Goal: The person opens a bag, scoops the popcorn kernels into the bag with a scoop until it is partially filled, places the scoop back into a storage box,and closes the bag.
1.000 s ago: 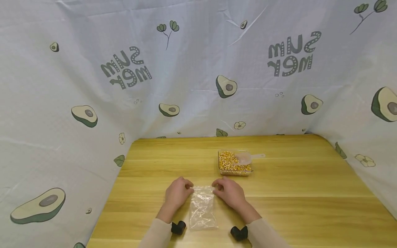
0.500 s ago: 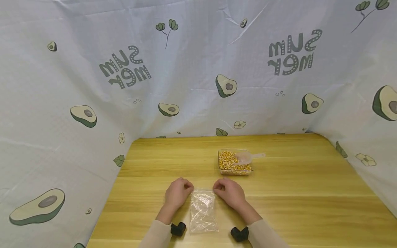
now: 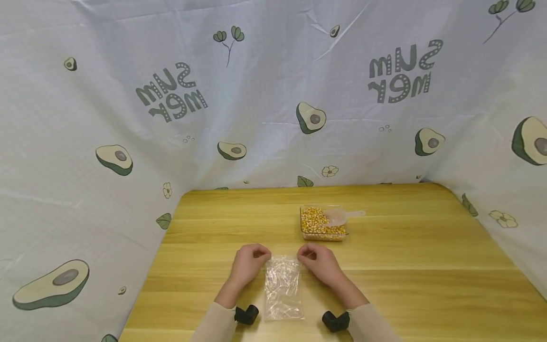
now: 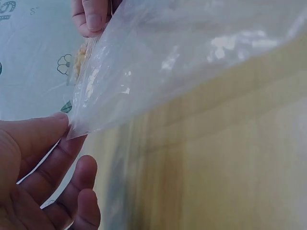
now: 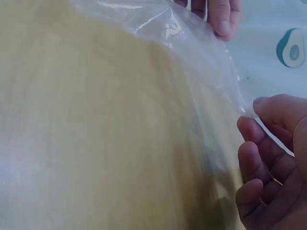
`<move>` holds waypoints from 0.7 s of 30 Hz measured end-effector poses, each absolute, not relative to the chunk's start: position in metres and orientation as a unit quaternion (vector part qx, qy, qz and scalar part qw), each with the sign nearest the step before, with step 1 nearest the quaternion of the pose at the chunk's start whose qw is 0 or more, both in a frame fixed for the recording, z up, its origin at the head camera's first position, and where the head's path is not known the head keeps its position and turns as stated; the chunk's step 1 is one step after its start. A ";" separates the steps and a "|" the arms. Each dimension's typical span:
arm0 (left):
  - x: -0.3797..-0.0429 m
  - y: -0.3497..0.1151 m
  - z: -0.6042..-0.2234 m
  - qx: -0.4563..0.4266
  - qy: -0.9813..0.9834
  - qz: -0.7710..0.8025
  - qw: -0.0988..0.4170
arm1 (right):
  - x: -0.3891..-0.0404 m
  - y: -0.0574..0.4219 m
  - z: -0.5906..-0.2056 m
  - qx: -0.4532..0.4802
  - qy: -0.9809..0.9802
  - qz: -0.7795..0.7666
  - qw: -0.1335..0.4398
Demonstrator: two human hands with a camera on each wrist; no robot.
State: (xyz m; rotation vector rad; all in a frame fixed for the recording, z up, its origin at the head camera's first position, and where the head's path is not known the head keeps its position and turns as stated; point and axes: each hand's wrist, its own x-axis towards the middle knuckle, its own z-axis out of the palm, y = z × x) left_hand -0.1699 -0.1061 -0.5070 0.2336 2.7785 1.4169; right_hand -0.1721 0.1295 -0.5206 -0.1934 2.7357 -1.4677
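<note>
A clear, thin plastic bag (image 3: pixel 284 290) hangs between both hands, its upper edge stretched from one to the other. My left hand (image 3: pixel 249 262) pinches one upper corner between thumb and index finger; in the left wrist view that corner of the bag (image 4: pixel 158 62) is plain and the other fingers curl loosely below. At the opposite corner, my right hand (image 3: pixel 321 263) grips the film with thumb and fingertip, as the right wrist view shows beside the bag (image 5: pixel 192 43). No contents are visible inside the bag.
Beyond the right hand stands a clear container (image 3: pixel 322 237) of yellow corn kernels (image 3: pixel 313 219). A translucent scoop (image 3: pixel 336 217) lies in it, its handle over the right rim. The wooden table (image 3: pixel 406 256) meets a printed white curtain (image 3: pixel 265 95) at the back and sides.
Both hands and the bag have shifted slightly to the right. The container and scoop have stayed where they were.
</note>
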 end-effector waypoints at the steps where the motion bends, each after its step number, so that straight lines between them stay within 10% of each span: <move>1: -0.171 -0.105 -0.507 0.076 0.886 0.457 0.005 | -0.172 0.130 -0.519 -0.062 0.876 -0.477 0.016; 21: -0.174 -0.077 -0.475 0.146 0.835 0.526 0.062 | -0.168 0.159 -0.473 -0.179 0.820 -0.519 0.162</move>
